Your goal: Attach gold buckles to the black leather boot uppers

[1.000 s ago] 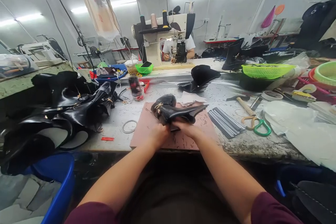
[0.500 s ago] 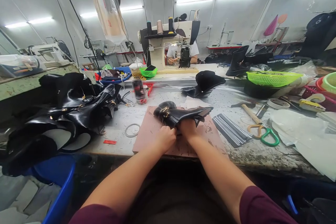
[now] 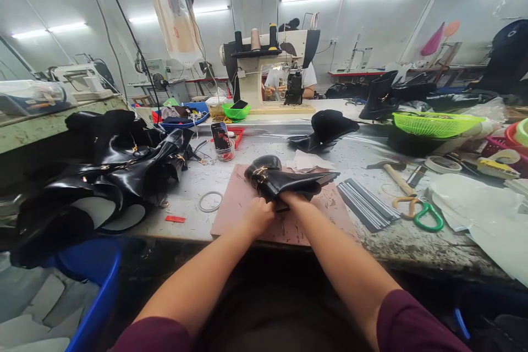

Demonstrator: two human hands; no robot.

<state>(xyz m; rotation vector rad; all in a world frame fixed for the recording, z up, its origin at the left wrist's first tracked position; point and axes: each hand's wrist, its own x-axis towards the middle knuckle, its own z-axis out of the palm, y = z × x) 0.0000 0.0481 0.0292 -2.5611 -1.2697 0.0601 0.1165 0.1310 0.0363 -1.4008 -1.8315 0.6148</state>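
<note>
A black leather shoe upper (image 3: 284,177) with a small gold buckle lies over a pinkish cutting board (image 3: 247,209) on the worktable. Both of my hands grip its near edge. My left hand (image 3: 259,214) is closed on the left part of that edge. My right hand (image 3: 297,199) is closed on it just to the right, partly tucked under the leather. The fingertips of both hands are hidden by the upper.
A heap of black leather uppers (image 3: 103,170) covers the table's left side. Right of the board lie grey strips (image 3: 365,203), a hammer (image 3: 391,173), green-handled scissors (image 3: 421,213) and white sheets (image 3: 474,198). A phone (image 3: 221,136) stands behind. Another person sits at a sewing machine (image 3: 272,60) beyond.
The view has shifted slightly down. My hands have stayed on the shoe upper's near edge, with the right hand sliding a little further under it. The upper has barely moved.
</note>
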